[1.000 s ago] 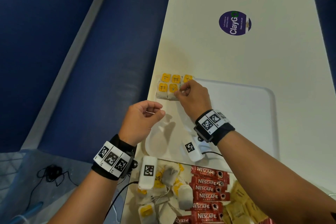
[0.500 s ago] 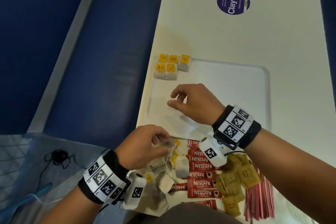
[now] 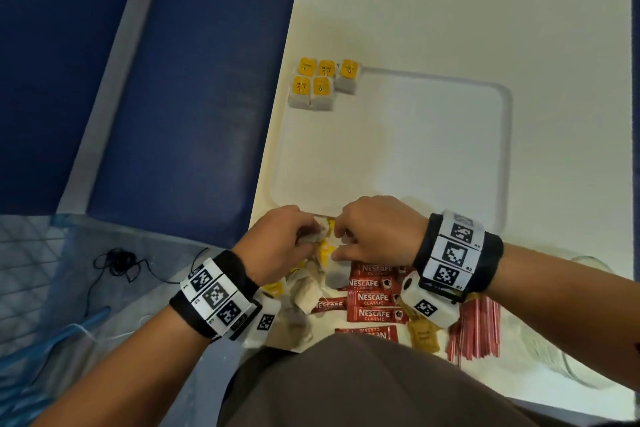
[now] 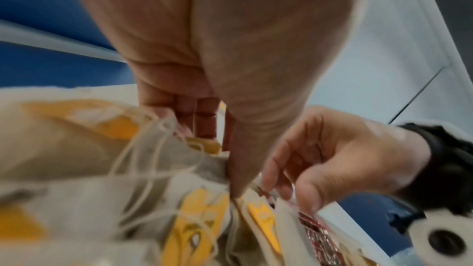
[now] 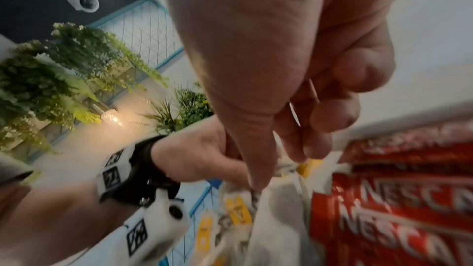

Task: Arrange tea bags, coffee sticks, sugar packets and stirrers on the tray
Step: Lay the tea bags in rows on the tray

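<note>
Head view showed your left hand (image 3: 277, 246) and right hand (image 3: 374, 229) both pinching at the tangled loose tea bags (image 3: 311, 288) just off the tray's (image 3: 505, 149) 6 o'clock edge. Only five tea bags (image 3: 322, 83) sat arranged, at the tray's 10 o'clock corner. The coffee sticks (image 3: 374, 298), sugar packets (image 3: 422, 333) and stirrers (image 3: 478, 333) lay on the tabletop (image 3: 381, 10), unplaced; most of the work looked left.
</note>
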`<state>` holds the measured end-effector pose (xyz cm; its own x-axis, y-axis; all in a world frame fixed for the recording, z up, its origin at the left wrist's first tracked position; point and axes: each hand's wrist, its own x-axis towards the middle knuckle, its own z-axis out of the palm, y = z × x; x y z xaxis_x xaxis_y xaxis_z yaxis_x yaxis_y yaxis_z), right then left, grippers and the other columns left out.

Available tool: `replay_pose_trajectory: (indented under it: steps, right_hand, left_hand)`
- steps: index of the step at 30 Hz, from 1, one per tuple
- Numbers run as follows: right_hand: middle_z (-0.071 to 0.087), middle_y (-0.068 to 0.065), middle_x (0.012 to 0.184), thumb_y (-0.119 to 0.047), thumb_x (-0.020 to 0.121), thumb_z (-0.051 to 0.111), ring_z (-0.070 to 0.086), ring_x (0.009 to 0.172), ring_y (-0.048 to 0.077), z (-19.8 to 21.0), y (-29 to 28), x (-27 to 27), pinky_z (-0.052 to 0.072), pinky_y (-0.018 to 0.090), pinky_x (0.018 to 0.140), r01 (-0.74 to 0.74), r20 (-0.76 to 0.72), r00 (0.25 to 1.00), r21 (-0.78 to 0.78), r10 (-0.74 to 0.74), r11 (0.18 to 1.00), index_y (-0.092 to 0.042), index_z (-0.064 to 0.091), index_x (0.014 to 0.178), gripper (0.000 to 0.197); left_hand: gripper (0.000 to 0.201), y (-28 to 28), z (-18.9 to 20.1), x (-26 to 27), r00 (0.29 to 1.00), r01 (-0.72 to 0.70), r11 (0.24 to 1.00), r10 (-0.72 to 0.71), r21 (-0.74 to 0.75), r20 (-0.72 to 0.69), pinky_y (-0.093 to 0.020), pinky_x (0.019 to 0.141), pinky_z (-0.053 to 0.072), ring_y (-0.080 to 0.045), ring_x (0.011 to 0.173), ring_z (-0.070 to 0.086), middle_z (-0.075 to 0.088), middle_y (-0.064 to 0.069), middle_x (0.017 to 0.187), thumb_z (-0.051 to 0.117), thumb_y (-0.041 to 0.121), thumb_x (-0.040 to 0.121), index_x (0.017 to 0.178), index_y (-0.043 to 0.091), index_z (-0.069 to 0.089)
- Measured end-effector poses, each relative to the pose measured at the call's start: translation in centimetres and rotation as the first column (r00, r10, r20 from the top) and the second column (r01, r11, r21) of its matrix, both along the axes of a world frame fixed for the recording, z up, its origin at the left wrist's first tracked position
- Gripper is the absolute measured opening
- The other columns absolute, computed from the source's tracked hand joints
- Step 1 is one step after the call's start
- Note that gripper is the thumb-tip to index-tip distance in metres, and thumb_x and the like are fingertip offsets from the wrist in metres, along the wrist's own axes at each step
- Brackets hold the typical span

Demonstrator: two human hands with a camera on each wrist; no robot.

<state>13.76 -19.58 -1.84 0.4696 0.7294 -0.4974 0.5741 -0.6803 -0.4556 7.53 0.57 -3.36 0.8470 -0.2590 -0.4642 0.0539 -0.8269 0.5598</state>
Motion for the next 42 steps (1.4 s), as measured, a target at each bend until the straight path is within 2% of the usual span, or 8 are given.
replay_pose_trajectory:
  steps: [9, 15, 20, 25, 32, 35, 39, 42]
  right_hand:
    - [0.07, -0.005, 0.09, -0.046, 0.097, 0.059, 0.065, 0.078, 0.018, -1.1, -0.8, -1.6, 0.055, 0.036, 0.072, 0.027, -0.066, 0.997, -0.003, -0.027, 1.0, -0.025, 0.071, 0.095, 0.024]
    - [0.065, -0.008, 0.08, -0.039, 0.094, 0.06, 0.06, 0.07, 0.013, 0.0, -2.0, -1.0, 0.054, 0.035, 0.068, 0.074, -0.161, 0.985, 0.081, -0.061, 0.994, -0.025, 0.062, 0.086, 0.015]
    - [0.065, -0.01, 0.074, -0.039, 0.092, 0.064, 0.061, 0.066, 0.01, 1.9, -3.0, -0.3, 0.052, 0.029, 0.061, 0.154, -0.271, 0.956, 0.13, -0.114, 0.979, -0.025, 0.064, 0.087, 0.015]
    - [0.063, -0.008, 0.072, -0.036, 0.089, 0.064, 0.056, 0.062, 0.007, 3.1, -3.1, 0.3, 0.043, 0.021, 0.058, 0.347, -0.323, 0.907, 0.204, -0.271, 0.916, -0.023, 0.062, 0.082, 0.015]
    - [0.072, -0.005, 0.067, -0.028, 0.092, 0.065, 0.067, 0.062, 0.016, 2.5, -1.6, 0.0, 0.053, 0.036, 0.063, 0.619, -0.465, 0.751, 0.25, -0.469, 0.744, -0.016, 0.065, 0.074, 0.022]
    - [0.071, -0.013, 0.064, -0.028, 0.097, 0.064, 0.06, 0.053, 0.005, 2.2, -0.8, -0.1, 0.052, 0.03, 0.063, 0.657, -0.494, 0.721, 0.265, -0.486, 0.706, -0.012, 0.072, 0.081, 0.024]
    - [0.077, -0.003, 0.083, -0.027, 0.101, 0.057, 0.066, 0.061, 0.012, 2.2, 0.0, -0.2, 0.058, 0.036, 0.07, 0.681, -0.56, 0.685, 0.265, -0.466, 0.683, -0.017, 0.076, 0.089, 0.025]
    - [0.074, -0.008, 0.073, -0.027, 0.1, 0.054, 0.062, 0.057, 0.007, 2.2, 0.2, -0.2, 0.053, 0.027, 0.064, 0.677, -0.551, 0.689, 0.258, -0.47, 0.689, -0.015, 0.077, 0.086, 0.029]
  left_hand:
    - [0.006, 0.3, 1.8, 0.4, 0.97, -0.242, 0.957, 0.241, -0.157, -0.027, -0.012, 0.063, 0.049, -0.003, 0.07, 0.064, 0.068, 0.015, 0.081, 0.071, 0.019, 0.09, 0.093, 0.025, 0.07]
    - [0.017, 0.8, 2.1, 1.0, 0.869, -0.49, 0.809, 0.421, -0.324, -0.261, -0.026, 0.064, 0.052, -0.015, 0.06, 0.057, 0.066, -0.003, 0.071, 0.066, -0.003, 0.089, 0.085, 0.012, 0.059]
    - [0.038, 0.7, 2.3, 0.9, 0.788, -0.599, 0.667, 0.395, -0.443, -0.472, -0.027, 0.065, 0.055, -0.016, 0.073, 0.068, 0.077, -0.008, 0.09, 0.061, -0.015, 0.089, 0.117, 0.009, 0.053]
    - [0.055, 0.0, 2.2, 0.4, 0.791, -0.594, 0.656, 0.373, -0.466, -0.484, -0.03, 0.077, 0.059, -0.025, 0.092, 0.072, 0.074, -0.011, 0.097, 0.06, -0.016, 0.087, 0.131, 0.015, 0.058]
    - [0.052, -1.1, 2.6, 0.3, 0.808, -0.573, 0.643, 0.338, -0.508, -0.483, -0.032, 0.087, 0.058, -0.026, 0.108, 0.07, 0.074, -0.006, 0.115, 0.059, -0.015, 0.088, 0.129, 0.017, 0.061]
    - [0.053, -1.2, 3.0, 0.3, 0.839, -0.524, 0.654, 0.287, -0.545, -0.462, -0.037, 0.096, 0.056, -0.025, 0.112, 0.069, 0.072, -0.007, 0.117, 0.06, -0.015, 0.088, 0.128, 0.02, 0.061]
    - [0.038, -0.9, 3.2, 0.3, 0.845, -0.516, 0.659, 0.284, -0.547, -0.454, -0.037, 0.091, 0.057, -0.025, 0.105, 0.07, 0.073, -0.009, 0.111, 0.064, -0.007, 0.092, 0.124, 0.013, 0.061]
    - [0.03, -0.3, 3.1, 0.3, 0.831, -0.537, 0.673, 0.315, -0.509, -0.459, -0.034, 0.08, 0.058, -0.023, 0.094, 0.071, 0.072, -0.013, 0.106, 0.063, 0.0, 0.095, 0.123, 0.012, 0.063]
